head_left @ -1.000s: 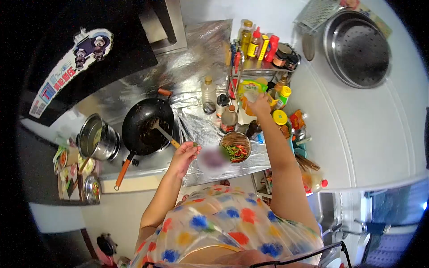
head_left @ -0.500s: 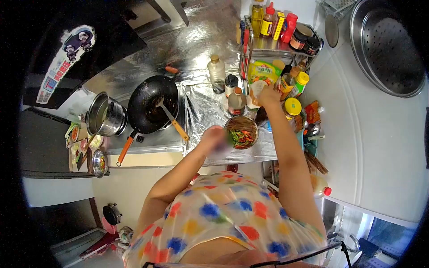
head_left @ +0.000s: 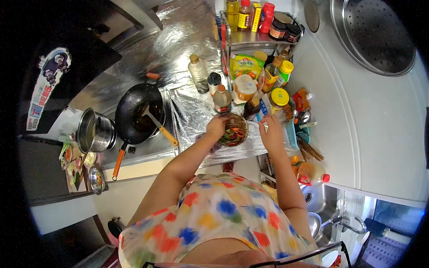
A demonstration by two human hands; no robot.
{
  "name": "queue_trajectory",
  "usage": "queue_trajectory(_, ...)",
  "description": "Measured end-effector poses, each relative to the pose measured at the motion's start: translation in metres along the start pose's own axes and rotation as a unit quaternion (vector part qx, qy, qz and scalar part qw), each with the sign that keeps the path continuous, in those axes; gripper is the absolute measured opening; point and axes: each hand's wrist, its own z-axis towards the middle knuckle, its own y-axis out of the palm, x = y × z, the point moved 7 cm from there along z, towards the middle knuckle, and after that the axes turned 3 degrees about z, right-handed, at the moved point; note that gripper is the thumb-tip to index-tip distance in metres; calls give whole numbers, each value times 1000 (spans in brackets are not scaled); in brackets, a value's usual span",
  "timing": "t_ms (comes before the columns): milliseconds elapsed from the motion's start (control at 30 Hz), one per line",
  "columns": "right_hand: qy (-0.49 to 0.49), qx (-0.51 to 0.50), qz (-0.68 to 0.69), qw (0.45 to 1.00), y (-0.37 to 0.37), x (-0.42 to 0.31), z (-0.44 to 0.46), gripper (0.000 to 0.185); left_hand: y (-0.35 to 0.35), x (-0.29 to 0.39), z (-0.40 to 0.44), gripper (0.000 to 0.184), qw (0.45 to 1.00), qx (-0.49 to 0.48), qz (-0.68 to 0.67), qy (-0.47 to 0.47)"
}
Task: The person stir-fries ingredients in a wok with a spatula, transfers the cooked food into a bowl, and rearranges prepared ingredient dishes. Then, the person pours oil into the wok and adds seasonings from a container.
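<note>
A bowl (head_left: 241,139) of cut red and green peppers, with brownish strips along its far side, stands near the counter's front edge. My left hand (head_left: 216,127) holds its left rim, fingers bent over the edge. Right of the bowl, my right hand (head_left: 271,132) has its thumb apart from its fingers. Those fingertips reach the lower end of a blue and white packet (head_left: 265,106); I see no firm grip. Behind the packet are a dark bottle (head_left: 252,108) and a white-lidded seasoning container (head_left: 245,85). Something purplish (head_left: 210,142) lies partly hidden under my left wrist.
A black wok (head_left: 134,100) with a spatula (head_left: 161,127) in it sits on the stove, beside a steel pot (head_left: 94,131). Several bottles, including a brown-capped bottle (head_left: 222,99), and a yellow-lidded jar (head_left: 279,97) surround the metal rack (head_left: 250,37).
My right hand has come nearer from the white-lidded container to the packet. My left hand has moved onto the bowl's rim. The whole view has shifted slightly.
</note>
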Motion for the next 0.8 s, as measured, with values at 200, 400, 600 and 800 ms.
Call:
queue_trajectory(200,51,-41,93,994,36,-24,-10,11,-86,23,-47,26,981,57,-178,51)
queue_trajectory(400,37,-179,151,971,149,-102,-14,16,-190,-50,-118,13,953,128,-275,-21)
queue_trajectory(600,-68,-282,68,955,262,-199,-36,43,-293,-201,-224,9,952,267,-130,-74)
queue_trajectory(800,-28,-292,-48,955,325,-227,-47,49,-341,-316,-307,18,951,292,22,-97)
